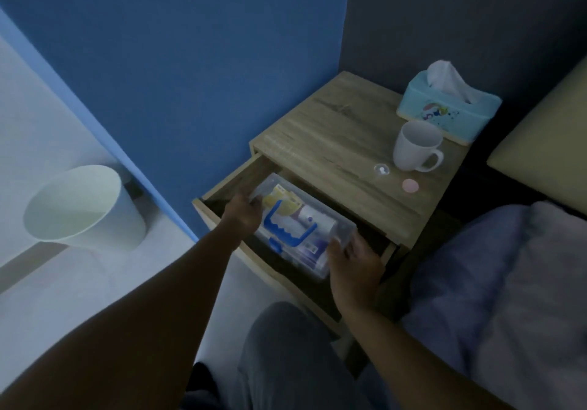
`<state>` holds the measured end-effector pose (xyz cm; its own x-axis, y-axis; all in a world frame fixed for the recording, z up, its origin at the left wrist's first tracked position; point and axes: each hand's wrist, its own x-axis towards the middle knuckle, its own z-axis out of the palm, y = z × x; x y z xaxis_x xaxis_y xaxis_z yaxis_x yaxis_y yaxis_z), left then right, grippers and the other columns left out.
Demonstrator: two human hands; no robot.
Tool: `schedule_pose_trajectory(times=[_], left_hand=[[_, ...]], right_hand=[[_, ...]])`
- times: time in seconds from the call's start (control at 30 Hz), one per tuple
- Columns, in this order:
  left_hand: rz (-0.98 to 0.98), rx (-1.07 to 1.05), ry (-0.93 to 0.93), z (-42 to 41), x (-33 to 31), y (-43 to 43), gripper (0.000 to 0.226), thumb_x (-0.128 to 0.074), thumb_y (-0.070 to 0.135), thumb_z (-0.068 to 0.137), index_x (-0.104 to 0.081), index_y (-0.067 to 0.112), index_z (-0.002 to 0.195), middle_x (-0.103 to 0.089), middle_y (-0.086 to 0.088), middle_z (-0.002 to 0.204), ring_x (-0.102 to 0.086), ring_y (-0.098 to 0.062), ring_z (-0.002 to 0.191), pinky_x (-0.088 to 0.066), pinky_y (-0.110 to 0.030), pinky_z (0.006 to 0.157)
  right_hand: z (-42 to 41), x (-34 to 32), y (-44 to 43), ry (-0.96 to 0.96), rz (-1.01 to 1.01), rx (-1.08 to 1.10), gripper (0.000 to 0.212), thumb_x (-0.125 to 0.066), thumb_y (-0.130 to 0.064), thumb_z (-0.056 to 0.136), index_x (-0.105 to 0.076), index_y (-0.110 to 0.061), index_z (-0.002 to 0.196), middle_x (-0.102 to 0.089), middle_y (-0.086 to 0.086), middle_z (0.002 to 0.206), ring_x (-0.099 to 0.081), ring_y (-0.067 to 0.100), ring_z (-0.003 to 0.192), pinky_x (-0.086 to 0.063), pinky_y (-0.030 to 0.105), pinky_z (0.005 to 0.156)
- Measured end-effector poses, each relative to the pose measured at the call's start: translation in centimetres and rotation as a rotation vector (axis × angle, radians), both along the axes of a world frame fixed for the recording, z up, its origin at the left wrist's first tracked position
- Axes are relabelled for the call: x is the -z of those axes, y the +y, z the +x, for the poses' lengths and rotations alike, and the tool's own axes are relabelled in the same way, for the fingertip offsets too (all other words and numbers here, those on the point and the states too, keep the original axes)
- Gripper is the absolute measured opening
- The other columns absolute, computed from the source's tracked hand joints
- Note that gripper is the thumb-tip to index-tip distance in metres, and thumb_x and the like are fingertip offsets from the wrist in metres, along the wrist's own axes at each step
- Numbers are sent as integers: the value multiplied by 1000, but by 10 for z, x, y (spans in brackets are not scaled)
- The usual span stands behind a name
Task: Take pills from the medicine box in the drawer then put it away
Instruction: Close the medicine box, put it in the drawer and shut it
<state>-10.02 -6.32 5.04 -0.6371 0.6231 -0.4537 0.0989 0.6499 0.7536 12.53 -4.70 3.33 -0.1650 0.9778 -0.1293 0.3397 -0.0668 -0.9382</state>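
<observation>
A clear plastic medicine box (301,228) with a blue handle and packets inside sits in the open drawer (222,193) of a wooden nightstand (343,155). My left hand (243,216) grips the box's far left end. My right hand (352,260) holds its near right end. Part of the box's near edge is hidden behind my right hand. On the nightstand top lie a small clear cap or cup (381,169) and a round pink lid (410,185).
A white mug (416,146) and a light blue tissue box (451,108) stand at the back right of the nightstand top. A white waste bin (82,206) stands on the floor to the left. A bed with a blanket (508,282) lies on the right.
</observation>
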Motion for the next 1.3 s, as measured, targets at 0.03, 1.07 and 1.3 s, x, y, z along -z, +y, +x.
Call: schedule_pose_trajectory(times=[0.03,1.07,1.3], left_hand=[[-14,9,-2,0,5,3,29,-46,33,100,-53,14,121,-60,-3,96,-63,-15,87,-56,-36,76],[-5,68,81,-10,79,27,51,-49,20,99,-34,17,147,-43,-14,145,-48,-31,130,-48,-50,101],[-45,235,200,-2,72,16,76,-54,27,96,-9,17,157,-6,-6,166,-5,-29,152,-20,-54,120]], right_hand=[[0,7,-2,-15,-4,1,32,-59,-34,95,-59,-25,126,-68,-4,118,-67,5,102,-60,32,85],[-24,90,28,-181,-75,19,49,-62,-34,92,-51,-26,139,-63,-5,132,-62,7,117,-53,19,84],[-19,72,30,-228,-18,-11,56,-68,-28,88,-49,-24,141,-59,2,138,-57,14,125,-54,26,92]])
